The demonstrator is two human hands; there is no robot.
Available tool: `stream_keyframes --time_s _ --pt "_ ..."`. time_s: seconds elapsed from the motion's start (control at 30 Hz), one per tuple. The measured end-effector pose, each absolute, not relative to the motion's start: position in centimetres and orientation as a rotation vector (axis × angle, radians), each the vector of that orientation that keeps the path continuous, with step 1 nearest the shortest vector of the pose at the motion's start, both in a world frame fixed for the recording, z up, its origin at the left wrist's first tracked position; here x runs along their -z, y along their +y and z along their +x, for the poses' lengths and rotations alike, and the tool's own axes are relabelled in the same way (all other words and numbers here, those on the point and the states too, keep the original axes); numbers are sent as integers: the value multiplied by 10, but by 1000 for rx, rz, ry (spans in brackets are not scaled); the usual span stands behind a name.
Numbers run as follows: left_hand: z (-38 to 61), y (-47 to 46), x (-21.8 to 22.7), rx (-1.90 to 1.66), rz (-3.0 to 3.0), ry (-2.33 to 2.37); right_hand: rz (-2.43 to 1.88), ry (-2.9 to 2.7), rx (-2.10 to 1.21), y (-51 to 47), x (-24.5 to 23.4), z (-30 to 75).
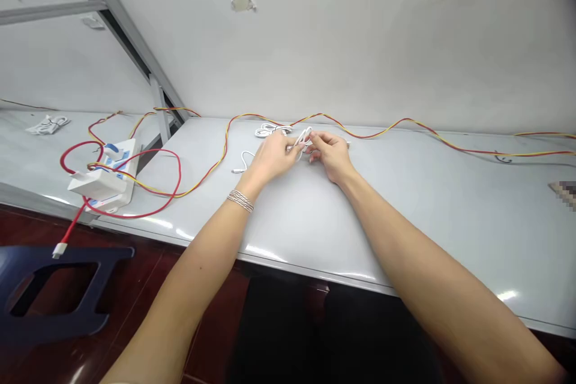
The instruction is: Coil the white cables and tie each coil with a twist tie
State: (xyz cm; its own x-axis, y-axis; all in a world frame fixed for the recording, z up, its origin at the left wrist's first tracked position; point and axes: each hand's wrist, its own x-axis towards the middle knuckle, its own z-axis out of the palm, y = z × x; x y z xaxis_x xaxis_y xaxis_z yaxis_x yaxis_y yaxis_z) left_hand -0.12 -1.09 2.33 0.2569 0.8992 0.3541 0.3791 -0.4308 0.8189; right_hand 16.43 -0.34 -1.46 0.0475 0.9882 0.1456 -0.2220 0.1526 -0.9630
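Observation:
Near the back of the grey table, my left hand point(279, 155) pinches a looped white charging cable point(304, 135). My right hand point(330, 153) grips the same loops from the other side, its thumb and fingers pressed together. One end of a white cable, with its plug point(237, 171), lies on the table to the left of my left hand. Just behind that hand rests another coiled white cable point(266, 129) with a dark tie round it. My fingers hide part of the held loops.
A white power strip point(131, 162) with a charger point(99, 185) and red cable point(179, 174) sits left. Red and yellow wires point(225, 138) run along the wall. Another white cable bundle point(48, 125) lies far left. A blue stool point(101, 288) stands below the table's front edge.

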Motion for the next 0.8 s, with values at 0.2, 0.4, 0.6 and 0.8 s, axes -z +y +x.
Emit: stream_keyframes --time_s 0.2,0.4,0.6,0.8 --pt "2 -6 -11 -997 2140 1116 -943 -1120 -1259 -5 13 166" --pt "4 -7 -9 -891 2120 1096 -946 -1092 -1254 -6 13 165" --pt "2 -1 -13 -1084 2042 1236 -931 -1119 -1268 -8 10 165" --pt "0 3 -13 -1245 1794 1157 -913 -1248 -1283 -8 11 167"
